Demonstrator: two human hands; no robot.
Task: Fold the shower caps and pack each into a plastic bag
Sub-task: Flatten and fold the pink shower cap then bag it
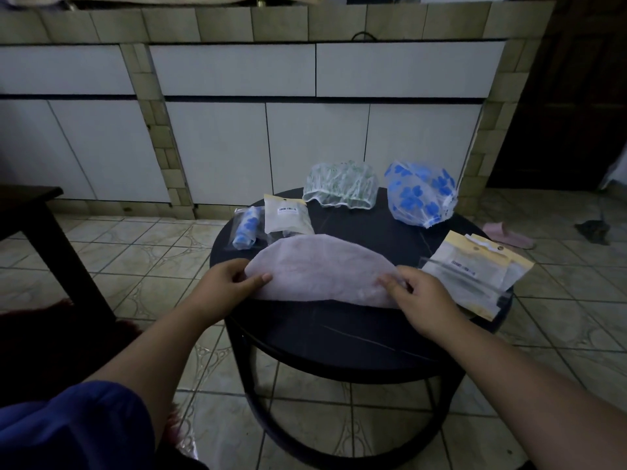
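A pale lilac shower cap (322,269) lies flat in a half-moon shape on the round black table (339,334). My left hand (227,283) pinches its left end and my right hand (420,300) pinches its right end. Behind it stand a green-patterned clear cap (341,184) and a blue-flowered clear cap (420,193), both puffed up. At the back left a blue-flowered cap sits rolled inside a plastic bag (246,227), beside a flat packed bag (286,215) with a barcode label. A pile of empty plastic bags (475,273) rests at the right edge.
White cabinet doors (237,147) with tiled trim run behind the table. A dark table (34,218) stands at the left. A pink slipper (509,235) and a dark cloth (592,230) lie on the tiled floor at right.
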